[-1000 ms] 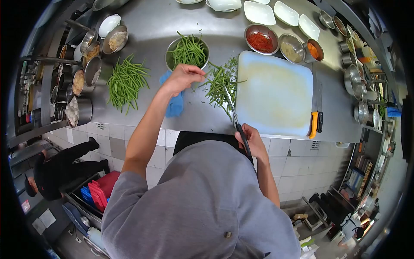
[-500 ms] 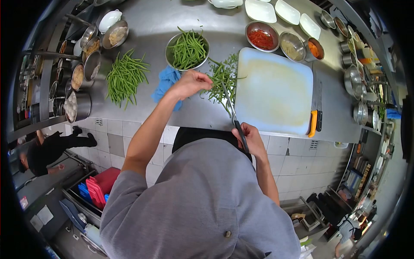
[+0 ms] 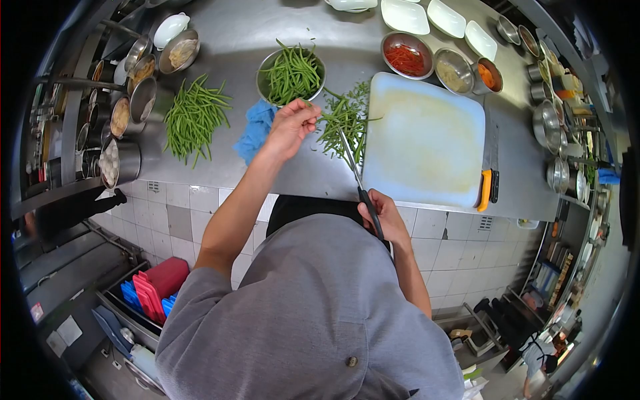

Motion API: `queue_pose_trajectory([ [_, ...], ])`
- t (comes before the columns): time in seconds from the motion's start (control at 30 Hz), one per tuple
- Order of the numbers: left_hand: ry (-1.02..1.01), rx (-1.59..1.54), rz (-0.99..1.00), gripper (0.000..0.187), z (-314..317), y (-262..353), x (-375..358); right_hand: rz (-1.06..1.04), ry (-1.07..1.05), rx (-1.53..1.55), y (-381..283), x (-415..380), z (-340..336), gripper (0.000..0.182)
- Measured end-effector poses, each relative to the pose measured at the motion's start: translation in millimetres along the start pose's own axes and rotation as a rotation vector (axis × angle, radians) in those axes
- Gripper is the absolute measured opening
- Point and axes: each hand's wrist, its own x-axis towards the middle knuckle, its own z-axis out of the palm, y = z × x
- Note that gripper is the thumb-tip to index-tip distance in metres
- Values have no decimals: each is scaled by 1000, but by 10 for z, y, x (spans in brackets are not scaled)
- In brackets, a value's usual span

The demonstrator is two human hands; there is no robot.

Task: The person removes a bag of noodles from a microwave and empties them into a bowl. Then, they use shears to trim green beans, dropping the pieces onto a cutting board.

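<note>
My left hand (image 3: 292, 130) has its fingers pinched together just below the metal bowl (image 3: 262, 85) of green beans (image 3: 292, 72). A green bean (image 3: 307, 103) shows in part at its fingertips; the rest is hidden by the fingers. My right hand (image 3: 388, 217) is closed around the black handles of long scissors (image 3: 351, 160) at the counter's front edge. Their metal blades point up and left, over a loose heap of green bean pieces (image 3: 345, 130) beside the cutting board. Left of my left hand lies a crumpled blue cloth (image 3: 255, 133).
A white cutting board (image 3: 427, 140) lies at right, with a yellow-handled knife (image 3: 487, 190) along its edge. More green beans (image 3: 195, 120) are piled at left. Bowls of red strips (image 3: 405, 60) and orange pieces (image 3: 490, 77) stand behind the board. Another person (image 3: 537, 353) is at lower right.
My left hand has moved slightly left and up, nearer the bowl. The scissors' blades have come closer together. The person at far left has mostly gone out of sight.
</note>
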Motion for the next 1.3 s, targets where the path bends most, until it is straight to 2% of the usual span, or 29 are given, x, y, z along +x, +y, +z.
queue_pose_trajectory([
  [0.37,17,101,-13,11,-11,-126,-66,37,50,-97,-123,61,47,41],
  [0.57,33,92,6,10,-52,-139,-65,40,126,-37,-24,84,65,43],
  [0.67,55,227,115,9,-252,73,-110,54,171,10,1,78,43,44],
  [0.73,203,436,197,11,-474,395,-196,57,196,-9,23,61,-1,45],
  [0.8,326,724,215,22,-987,729,-176,66,216,-13,27,51,-42,46],
  [0.87,677,1408,395,36,-1144,1028,-269,81,228,-7,21,41,-72,47],
  [0.97,708,1516,473,47,-1248,1227,-228,89,252,-48,87,86,-97,47],
  [1.0,607,1309,426,39,-1397,1163,-60,86,247,-59,87,106,-91,47],
  [1.1,393,1284,478,26,-1257,875,299,75,227,-105,55,162,-85,47],
  [1.17,352,1229,344,22,-885,761,456,66,209,-135,31,200,-65,47],
  [1.27,425,1535,167,25,-519,665,674,54,205,-182,-33,223,-31,47],
  [1.3,444,1592,167,25,-492,660,731,51,209,-189,-36,223,-32,47],
])
